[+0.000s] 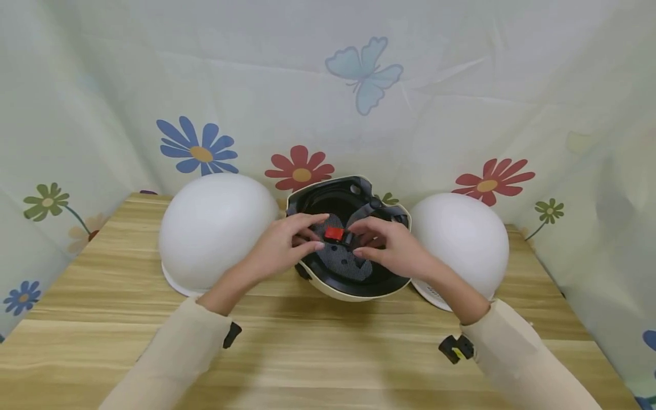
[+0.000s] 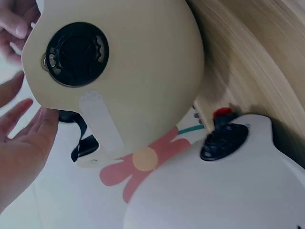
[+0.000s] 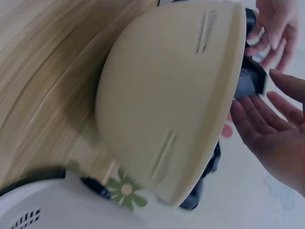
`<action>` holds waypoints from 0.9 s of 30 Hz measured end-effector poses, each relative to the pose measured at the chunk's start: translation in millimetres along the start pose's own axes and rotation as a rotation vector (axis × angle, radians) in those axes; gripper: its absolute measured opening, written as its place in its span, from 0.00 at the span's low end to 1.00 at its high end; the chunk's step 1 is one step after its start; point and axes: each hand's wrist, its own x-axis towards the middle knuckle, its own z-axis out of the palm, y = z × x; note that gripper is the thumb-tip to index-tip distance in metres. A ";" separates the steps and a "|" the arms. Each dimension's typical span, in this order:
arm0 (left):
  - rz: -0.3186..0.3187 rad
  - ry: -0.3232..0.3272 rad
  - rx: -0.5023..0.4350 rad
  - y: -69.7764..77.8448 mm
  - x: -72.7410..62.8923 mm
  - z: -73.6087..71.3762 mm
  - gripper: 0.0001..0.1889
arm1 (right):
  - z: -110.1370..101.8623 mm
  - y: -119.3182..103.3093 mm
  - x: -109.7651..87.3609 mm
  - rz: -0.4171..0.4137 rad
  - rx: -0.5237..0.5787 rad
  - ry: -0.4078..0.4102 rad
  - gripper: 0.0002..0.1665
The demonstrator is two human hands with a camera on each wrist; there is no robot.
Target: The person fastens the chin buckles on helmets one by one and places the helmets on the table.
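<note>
Red buckle inside the upturned cream helmet, between left grip and right grip, both loose and unclenched.

Left white helmet, right white helmet dome-up on wood-grain table; pale flower-print backdrop behind.

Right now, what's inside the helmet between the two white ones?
A gray pad, a strap and a red buckle. The left hand and right hand cover some parts, so what's behind them can't be seen.
</note>
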 end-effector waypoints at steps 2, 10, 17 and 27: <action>-0.002 -0.058 -0.017 -4.3 -3.1 -2.3 0.29 | -5.3 5.6 -3.9 0.005 0.002 -0.013 0.20; 0.031 -0.146 0.097 -23.8 -17.8 -14.1 0.27 | -33.0 23.8 -21.8 0.146 -0.023 0.033 0.18; -0.023 -0.035 0.185 -37.2 -27.1 -18.4 0.22 | -49.7 43.5 -36.9 0.205 -0.111 0.099 0.17; -0.096 0.070 0.049 -52.8 -29.7 -18.9 0.23 | -46.9 59.2 -51.3 0.243 -0.013 0.024 0.19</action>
